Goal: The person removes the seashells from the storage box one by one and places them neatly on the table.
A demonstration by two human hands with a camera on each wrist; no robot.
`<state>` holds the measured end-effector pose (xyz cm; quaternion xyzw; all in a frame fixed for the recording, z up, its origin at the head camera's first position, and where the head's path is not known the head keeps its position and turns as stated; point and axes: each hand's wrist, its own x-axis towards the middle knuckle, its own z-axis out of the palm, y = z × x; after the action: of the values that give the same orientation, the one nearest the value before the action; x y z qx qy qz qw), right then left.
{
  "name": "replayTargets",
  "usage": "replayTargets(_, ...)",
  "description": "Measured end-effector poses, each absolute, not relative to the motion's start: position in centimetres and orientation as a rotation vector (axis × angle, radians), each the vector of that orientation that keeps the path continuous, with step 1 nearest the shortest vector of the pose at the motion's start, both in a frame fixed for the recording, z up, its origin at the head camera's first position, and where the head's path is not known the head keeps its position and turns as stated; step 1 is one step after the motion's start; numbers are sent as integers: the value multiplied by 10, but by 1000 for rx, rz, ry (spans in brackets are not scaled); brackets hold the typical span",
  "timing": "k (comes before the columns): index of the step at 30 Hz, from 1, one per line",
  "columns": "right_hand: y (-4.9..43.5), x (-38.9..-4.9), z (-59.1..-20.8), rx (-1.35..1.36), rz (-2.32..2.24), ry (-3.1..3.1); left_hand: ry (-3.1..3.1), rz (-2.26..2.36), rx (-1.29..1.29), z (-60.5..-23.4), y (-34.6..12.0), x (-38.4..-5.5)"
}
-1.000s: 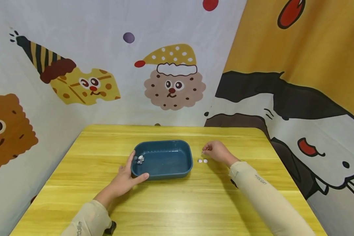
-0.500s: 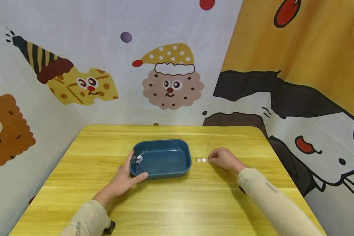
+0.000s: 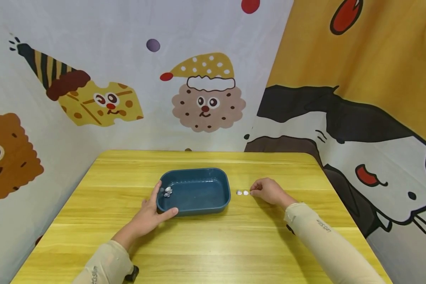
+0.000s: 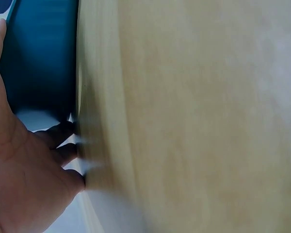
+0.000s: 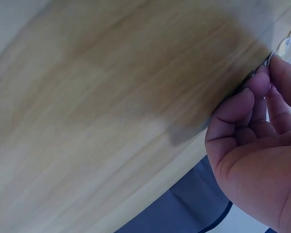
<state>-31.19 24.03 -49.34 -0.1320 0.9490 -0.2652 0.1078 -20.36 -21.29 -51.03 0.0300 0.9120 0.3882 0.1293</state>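
A dark teal rectangular tray [image 3: 195,212] sits on the table, with several small whitish shells [image 3: 168,191] at its left end. My left hand [image 3: 146,218] holds the tray's left front corner, its thumb at the front rim and a finger along the left side. Right of the tray lie two small pale shells, a left one [image 3: 239,192] and a right one [image 3: 246,193]. Just beyond them, my right hand [image 3: 269,191] pinches another small shell [image 5: 270,58] at table height, mostly hidden by the fingertips.
The yellow wood-grain table [image 3: 206,248] ends at a cartoon-printed curtain [image 3: 127,136] behind it. Another part of the curtain [image 3: 404,177] hangs along the right side.
My right hand has moved right and toward me, from behind the two loose shells to their right, and stays there. The left hand and tray have kept their places.
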Motion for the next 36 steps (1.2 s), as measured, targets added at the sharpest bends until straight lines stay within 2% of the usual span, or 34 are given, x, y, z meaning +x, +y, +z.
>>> replayTargets(16, 248, -314, -495, -287, -849, 2798, 2649, 1149, 91, -511, -214, -203)
replayTargets(22, 241, -315, -484, -252, -883, 2830, 2648, 1158, 91, -511, -214, -202)
replayTargets(27, 210, -315, -462, -288, -1003, 2884, 2646, 1157, 90, -512, -215, -201)
replayTargets(36, 114, -298, -437, -569, -1124, 2775, 2657, 1157, 92, -513, -215, -202)
